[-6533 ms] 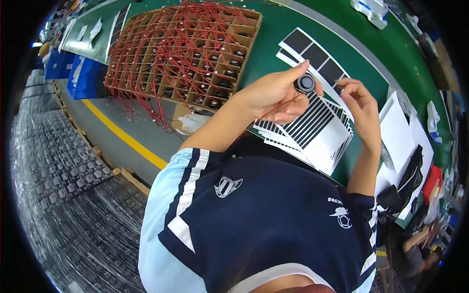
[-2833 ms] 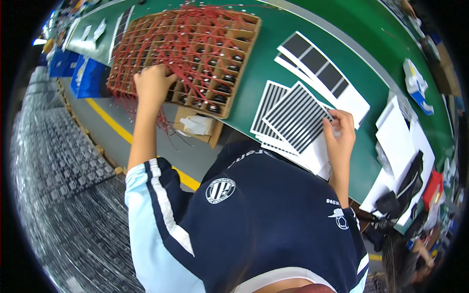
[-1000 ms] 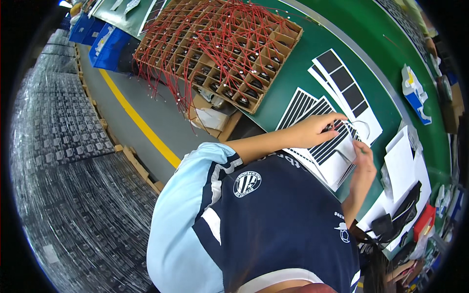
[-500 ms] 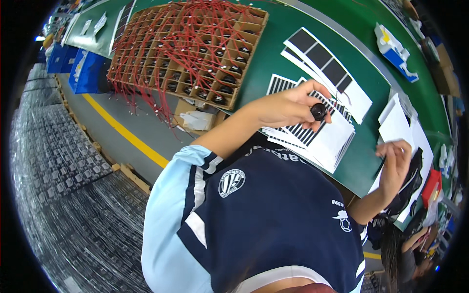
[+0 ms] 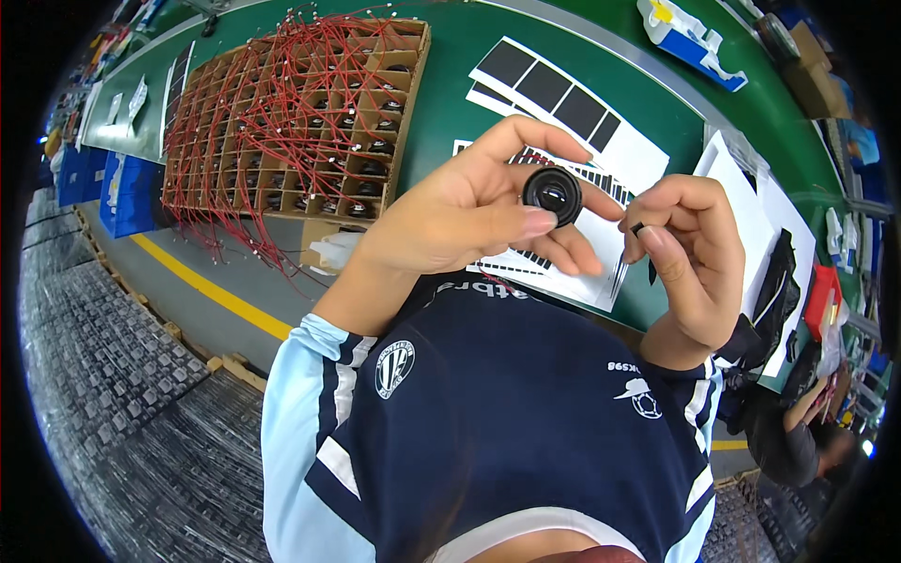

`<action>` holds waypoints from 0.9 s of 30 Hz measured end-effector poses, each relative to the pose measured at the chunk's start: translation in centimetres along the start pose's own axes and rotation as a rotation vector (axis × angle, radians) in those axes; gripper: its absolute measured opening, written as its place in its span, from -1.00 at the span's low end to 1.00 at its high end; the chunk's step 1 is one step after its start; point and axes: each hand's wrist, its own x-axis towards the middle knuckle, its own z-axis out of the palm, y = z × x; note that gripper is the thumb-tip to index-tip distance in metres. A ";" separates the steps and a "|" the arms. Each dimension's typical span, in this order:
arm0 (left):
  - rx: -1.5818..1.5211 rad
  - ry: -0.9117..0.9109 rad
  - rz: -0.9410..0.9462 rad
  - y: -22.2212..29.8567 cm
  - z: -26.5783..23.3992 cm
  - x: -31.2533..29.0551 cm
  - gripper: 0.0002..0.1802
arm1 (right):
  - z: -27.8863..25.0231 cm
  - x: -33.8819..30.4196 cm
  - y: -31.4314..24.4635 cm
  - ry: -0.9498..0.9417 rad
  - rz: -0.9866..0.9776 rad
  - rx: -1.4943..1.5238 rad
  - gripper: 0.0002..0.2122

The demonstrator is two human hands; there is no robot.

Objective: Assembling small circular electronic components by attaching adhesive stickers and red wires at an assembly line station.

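Round part, position: a round black component with a ringed rim and glossy domed centre (image 5: 552, 195) sits at the fingertips of the left hand (image 5: 474, 208), outside the palm.
Left grip: grasping the component; the thumb tip presses its lower-left rim, the index finger arches over its upper side, and the remaining fingers extend behind and beyond it.
Right grip: thumb and index finger of the right hand (image 5: 693, 251) pinch a small black piece (image 5: 638, 228), mostly covered by the fingertips.
Round part, orientation: domed face turned up toward the head camera; outline near circular; the central axis runs roughly along the line of sight. Its depth is hidden by the fingers.
Hand spacing: the left fingertips end just beside the right fingertips; the component itself stands apart from the right hand.
Below the hands: a stack of white sheets with black stripes (image 5: 591, 281), partly covered.
Far side: white sheets with black rectangles (image 5: 544, 86), fanned.
Left boundary: a brown cardboard divider carton (image 5: 407, 105), topped by tangled thin red wires (image 5: 291, 113).
Working room: bare green tabletop (image 5: 441, 103) shows between carton and sheets.
Near edge: the tabletop ends beside the navy shirt (image 5: 526, 394).
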 end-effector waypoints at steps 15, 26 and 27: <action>0.038 0.010 -0.097 -0.9 -1.1 0.1 -0.54 | -0.5 -0.2 3.1 0.030 0.095 0.284 -0.90; 0.015 0.202 -0.199 -3.0 -0.7 1.0 -0.66 | 0.9 -0.9 4.2 0.068 0.130 0.431 -0.90; 0.015 0.202 -0.203 -3.2 -0.5 1.1 -0.66 | 1.1 -0.9 4.1 0.066 0.165 0.444 -0.90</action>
